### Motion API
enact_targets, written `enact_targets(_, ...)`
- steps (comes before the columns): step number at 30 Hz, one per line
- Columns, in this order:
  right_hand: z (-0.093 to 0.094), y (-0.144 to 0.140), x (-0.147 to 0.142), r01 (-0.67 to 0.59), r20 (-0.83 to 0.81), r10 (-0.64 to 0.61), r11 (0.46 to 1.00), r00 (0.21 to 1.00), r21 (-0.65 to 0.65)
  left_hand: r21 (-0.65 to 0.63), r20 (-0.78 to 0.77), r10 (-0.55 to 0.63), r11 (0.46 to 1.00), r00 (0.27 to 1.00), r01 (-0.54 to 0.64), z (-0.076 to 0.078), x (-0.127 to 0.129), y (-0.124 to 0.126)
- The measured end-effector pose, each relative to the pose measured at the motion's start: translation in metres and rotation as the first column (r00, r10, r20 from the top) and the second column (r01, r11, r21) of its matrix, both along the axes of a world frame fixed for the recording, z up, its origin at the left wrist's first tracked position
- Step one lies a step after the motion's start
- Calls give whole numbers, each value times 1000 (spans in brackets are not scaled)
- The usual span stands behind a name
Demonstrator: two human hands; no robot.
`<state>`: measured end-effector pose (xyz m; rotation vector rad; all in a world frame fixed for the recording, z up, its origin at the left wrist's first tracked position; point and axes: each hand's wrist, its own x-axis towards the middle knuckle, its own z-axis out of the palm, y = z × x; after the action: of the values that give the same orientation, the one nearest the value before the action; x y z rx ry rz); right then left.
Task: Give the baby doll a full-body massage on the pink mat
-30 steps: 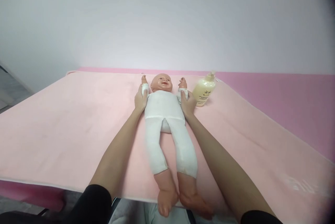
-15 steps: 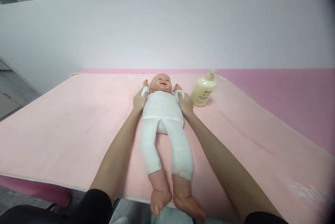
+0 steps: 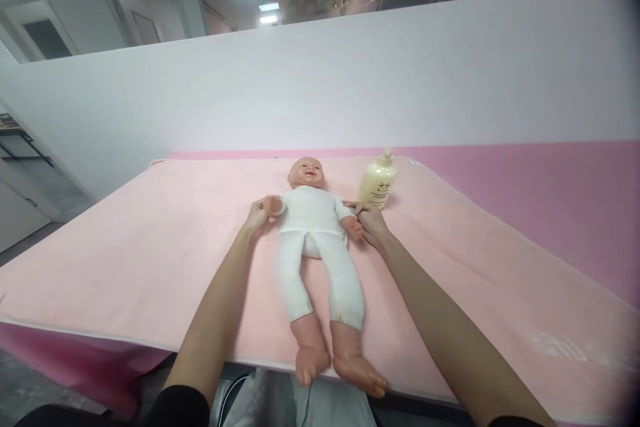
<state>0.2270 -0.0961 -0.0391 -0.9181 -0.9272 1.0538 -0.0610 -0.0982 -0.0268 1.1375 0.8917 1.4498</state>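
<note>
Nearest: black sleeves at both elbows, gray trousers between them, below the fingers. Left forearm and right forearm reach forward and angle inward, flanking the doll. Doll is face-up between the two sets of fingers: feet well nearer than them at the near edge of the pink towel, torso between, head just beyond. Left hand: fingers curled around the doll's arm near its hand, arm held out sideways. Right hand: fingers over the doll's other arm near the wrist, narrow grip, doll's hand pointing down toward the feet. Pump bottle upright just beyond the right fingers. Past that, pink counter strip, then white partition.
</note>
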Motion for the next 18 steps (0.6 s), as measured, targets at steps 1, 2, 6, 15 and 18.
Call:
enact_targets(1, -1, 1, 2, -14, 21, 14, 1000, 1000, 7, 0, -7, 10, 1000, 1000, -10, -1, -1, 1)
enact_targets(2, -1, 2, 4, -29, 40, 29, 1000, 999, 9, 5, -14, 20, 1000, 1000, -19, -1, -2, 1)
enact_targets(6, -1, 3, 10, -79, 10, 79, 997, 997, 25, 9, -9, 29, 1000, 1000, -29, 0, -3, 3)
enact_targets(15, -1, 15, 1, -95, -108, 101, 993, 989, 64, 3, 23, -35, 999, 999, 35, 11, 10, 12)
enact_targets(18, -4, 25, -4, 8, -51, -4, 997, 999, 74, 28, -51, 60, 998, 997, -59, 8, 16, 22)
